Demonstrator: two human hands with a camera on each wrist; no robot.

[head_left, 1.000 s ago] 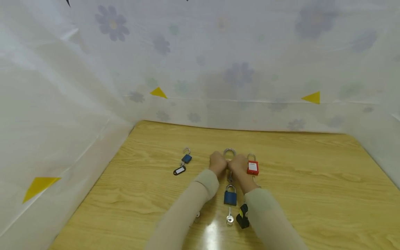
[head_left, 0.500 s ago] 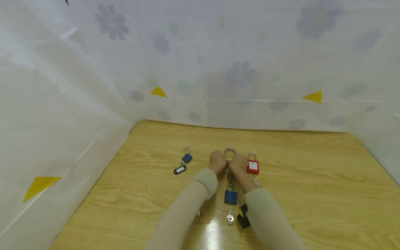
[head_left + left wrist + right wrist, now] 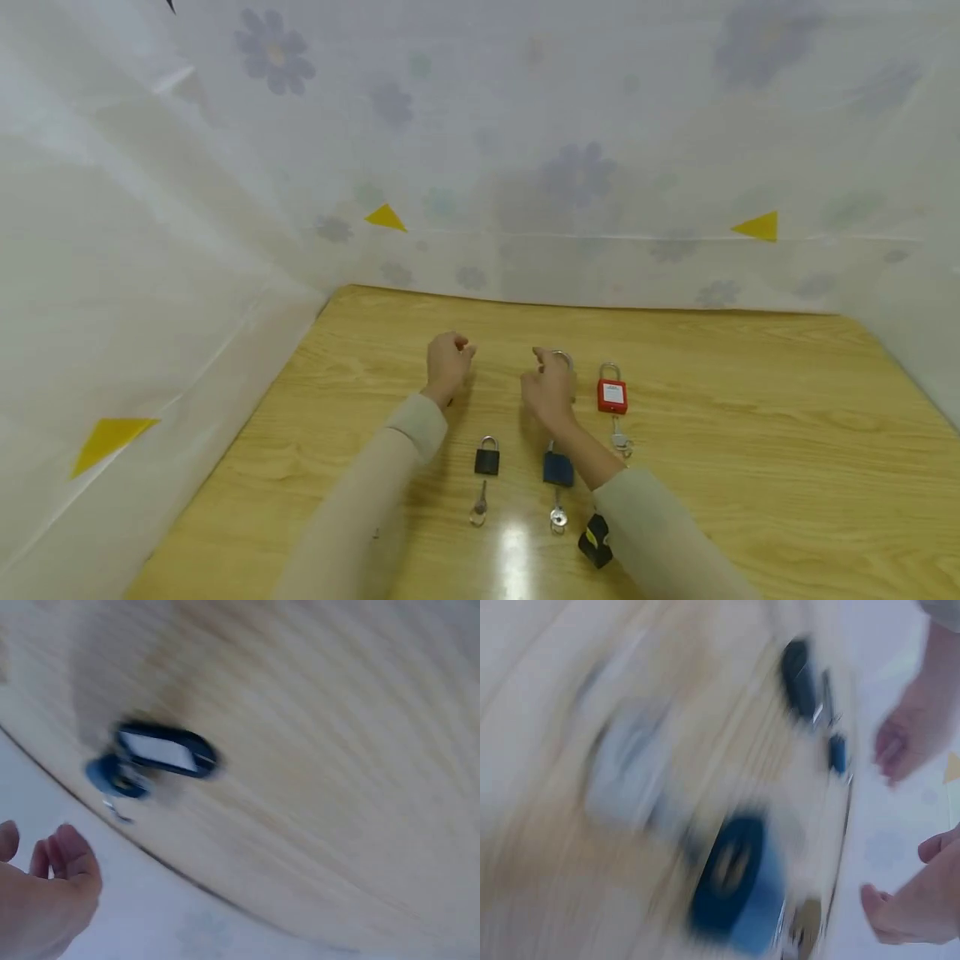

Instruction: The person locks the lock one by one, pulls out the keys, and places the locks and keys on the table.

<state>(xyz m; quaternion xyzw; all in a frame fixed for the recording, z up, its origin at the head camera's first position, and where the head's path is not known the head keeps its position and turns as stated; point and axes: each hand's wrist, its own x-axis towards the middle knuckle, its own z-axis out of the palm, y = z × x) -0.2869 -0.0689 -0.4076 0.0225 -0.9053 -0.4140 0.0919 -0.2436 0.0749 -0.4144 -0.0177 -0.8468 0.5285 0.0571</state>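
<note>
My left hand (image 3: 447,364) is raised at the left with fingers loosely curved and nothing between them. Near it in the left wrist view lie a small blue padlock (image 3: 112,776) and its black key tag (image 3: 161,750); the hand and forearm mostly cover them in the head view. My right hand (image 3: 550,389) hovers by a padlock with a large silver shackle (image 3: 564,358), hiding most of its body. Its thumb and fingers are parted and empty in the right wrist view. Closer to me, a blue padlock (image 3: 558,469) has a key (image 3: 558,518) below it.
A red padlock (image 3: 612,396) with a white label stands right of my right hand, a key (image 3: 621,442) below. A black padlock (image 3: 487,461) and key (image 3: 479,507) lie between my forearms. A black and yellow object (image 3: 596,542) lies beside my right sleeve.
Both hands were together at the padlock with the large shackle. They have let go and parted, the left hand moving left, which uncovers the black padlock and its key.
</note>
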